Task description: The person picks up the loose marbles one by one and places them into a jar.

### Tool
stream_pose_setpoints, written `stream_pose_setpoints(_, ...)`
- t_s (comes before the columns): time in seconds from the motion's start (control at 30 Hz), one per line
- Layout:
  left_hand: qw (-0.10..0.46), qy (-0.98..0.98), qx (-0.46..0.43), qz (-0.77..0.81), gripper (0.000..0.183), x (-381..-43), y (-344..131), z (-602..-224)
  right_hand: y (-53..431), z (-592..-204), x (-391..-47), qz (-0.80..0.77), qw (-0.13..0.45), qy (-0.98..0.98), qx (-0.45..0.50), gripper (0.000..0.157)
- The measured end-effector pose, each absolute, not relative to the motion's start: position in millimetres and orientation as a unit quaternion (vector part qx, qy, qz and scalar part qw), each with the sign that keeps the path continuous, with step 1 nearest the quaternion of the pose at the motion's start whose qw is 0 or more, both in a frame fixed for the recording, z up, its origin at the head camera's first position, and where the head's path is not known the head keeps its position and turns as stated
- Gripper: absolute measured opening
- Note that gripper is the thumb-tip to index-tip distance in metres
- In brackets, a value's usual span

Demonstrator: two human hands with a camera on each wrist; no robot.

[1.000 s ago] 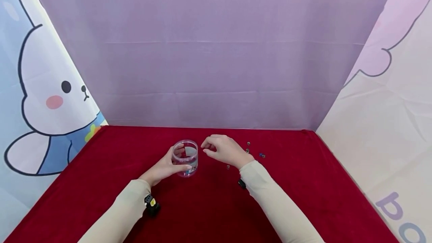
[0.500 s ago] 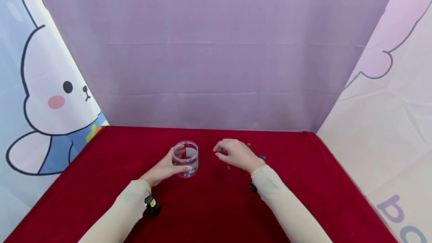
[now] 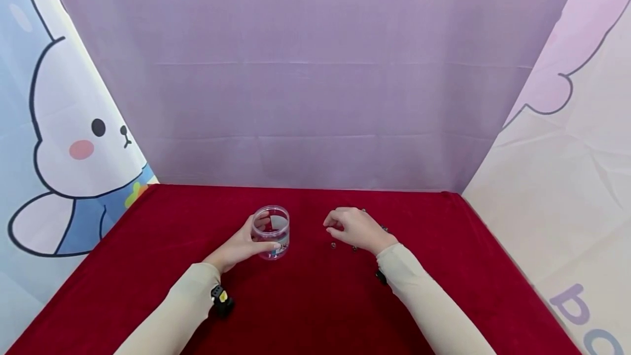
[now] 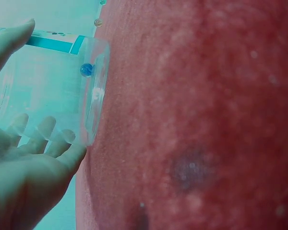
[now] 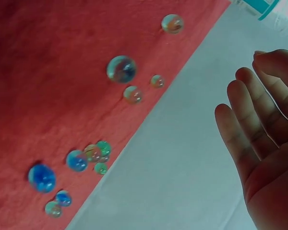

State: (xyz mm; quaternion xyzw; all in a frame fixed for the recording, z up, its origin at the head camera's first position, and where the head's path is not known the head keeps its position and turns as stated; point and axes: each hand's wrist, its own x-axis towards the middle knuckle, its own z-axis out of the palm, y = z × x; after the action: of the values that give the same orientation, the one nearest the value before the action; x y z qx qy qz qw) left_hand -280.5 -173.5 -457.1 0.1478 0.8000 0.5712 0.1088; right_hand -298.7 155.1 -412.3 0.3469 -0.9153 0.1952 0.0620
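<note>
My left hand [image 3: 241, 245] grips a clear plastic jar [image 3: 273, 253] round its side, thumb in front and fingers behind. The jar stands upright with its mouth uncovered and a label on its wall. A blue marble [image 4: 87, 70] lies near the jar's bottom in the left wrist view. Over the red cloth to the right hovers my right hand [image 3: 359, 230], its fingers loosely bent with nothing between them. Below it a glass marble [image 3: 333, 245] rests on the cloth. The right wrist view shows several more, among them a big clear marble [image 5: 121, 69] and a blue marble [image 5: 42, 178].
Red cloth [image 3: 296, 311] covers the table. A purple curtain [image 3: 305, 97] hangs behind its far edge. Printed panels flank it, with a cartoon panel [image 3: 79, 114] at left and a pale panel [image 3: 557, 190] at right.
My right hand has moved right and slightly toward me, away from the jar and over the marbles. My left hand keeps the jar in the same place.
</note>
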Motion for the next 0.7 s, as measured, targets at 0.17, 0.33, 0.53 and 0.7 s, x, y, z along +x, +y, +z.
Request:
stream_pose_setpoints(0.17, 0.108, 0.801, 0.148, 0.571, 0.096, -281.6, -173.2, -457.5, 159.8, -415.8, -298.0, 0.186, 0.045, -0.919, 0.344, 0.018)
stream_pose_setpoints(0.33, 0.108, 0.801, 0.148, 0.57, 0.097, -282.3, -173.5, -457.5, 162.2, -418.5, -296.6, 0.187, 0.026, -0.92, 0.344, 0.017)
stream_pose_setpoints(0.53, 0.108, 0.8, 0.147, 0.571, 0.095, -281.3, -173.7, -456.7, 164.2, -423.3, -297.7, 0.176, 0.016, -0.924, 0.34, 0.016)
stream_pose_setpoints(0.7, 0.109, 0.802, 0.145, 0.569, 0.095, -280.1, -173.8, -456.0, 164.8, -425.8, -298.3, 0.18, 0.004, -0.926, 0.333, 0.016)
